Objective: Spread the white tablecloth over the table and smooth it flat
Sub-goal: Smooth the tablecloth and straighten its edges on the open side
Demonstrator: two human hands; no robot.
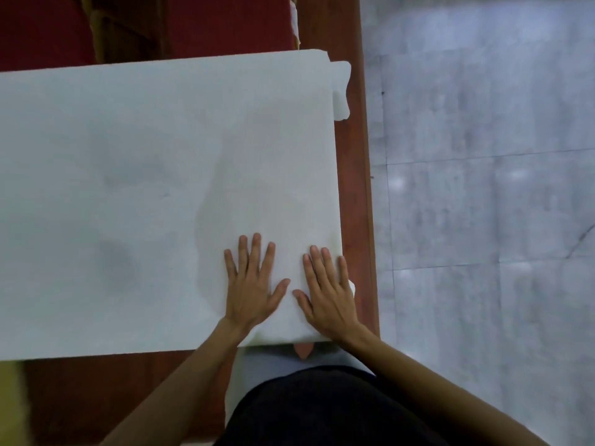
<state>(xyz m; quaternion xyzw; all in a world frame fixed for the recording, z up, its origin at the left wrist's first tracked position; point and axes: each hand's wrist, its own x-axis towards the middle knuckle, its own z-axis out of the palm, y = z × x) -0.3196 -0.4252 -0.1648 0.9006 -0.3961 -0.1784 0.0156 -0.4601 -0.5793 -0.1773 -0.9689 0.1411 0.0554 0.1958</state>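
The white tablecloth (145,188) lies across the reddish-brown wooden table (354,194), covering most of its top and running out of view at the left. A faint raised fold curves through the cloth left of my hands. My left hand (252,286) lies flat on the cloth near its front right part, fingers spread. My right hand (330,291) lies flat beside it, close to the cloth's right edge. Neither hand grips anything. A strip of bare wood shows along the right and front edges. A corner of cloth hangs loose at the far right.
Grey tiled floor (483,188) lies to the right of the table. Dark red upholstery (209,24) and a wooden chair frame (122,27) stand beyond the table's far edge. A blurred yellow object (11,403) shows at the bottom left. My dark-clothed torso fills the bottom centre.
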